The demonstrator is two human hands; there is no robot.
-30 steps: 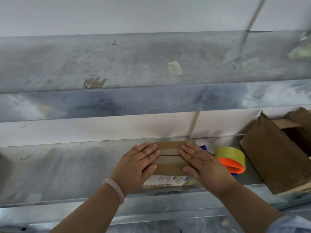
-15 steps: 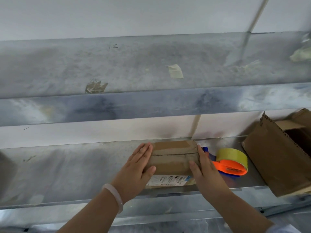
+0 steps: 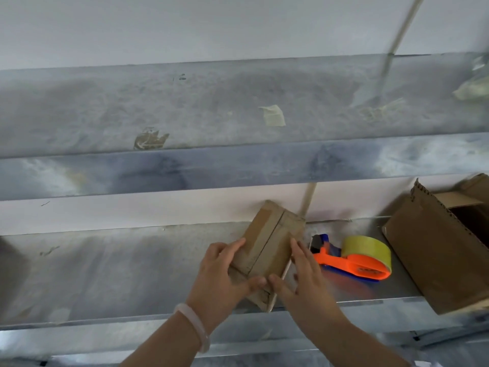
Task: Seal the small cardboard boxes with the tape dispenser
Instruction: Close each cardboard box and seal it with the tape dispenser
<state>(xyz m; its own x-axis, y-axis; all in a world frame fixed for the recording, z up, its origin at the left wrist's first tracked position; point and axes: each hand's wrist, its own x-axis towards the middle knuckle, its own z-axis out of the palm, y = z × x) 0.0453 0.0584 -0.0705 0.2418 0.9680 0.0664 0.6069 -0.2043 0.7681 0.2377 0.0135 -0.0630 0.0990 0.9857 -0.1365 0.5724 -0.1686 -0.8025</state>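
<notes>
A small brown cardboard box (image 3: 272,243) with tape along its top seam is tilted up off the metal shelf (image 3: 132,274), turned so one end points away. My left hand (image 3: 222,279) grips its left side, thumb under the near end. My right hand (image 3: 301,274) grips its right side, fingers along the edge and thumb at the near corner. The tape dispenser (image 3: 354,260), orange and blue with a yellowish tape roll, lies on the shelf just right of my right hand, untouched.
A larger open cardboard box (image 3: 436,250) stands at the shelf's right end. A second metal shelf (image 3: 185,115) runs above, with scraps of tape (image 3: 274,115) stuck on it. A white wall lies behind.
The box lay flat with both palms pressing its taped top. Both hands slid to its sides, then lifted and turned it, so it now stands tilted in my grip.
</notes>
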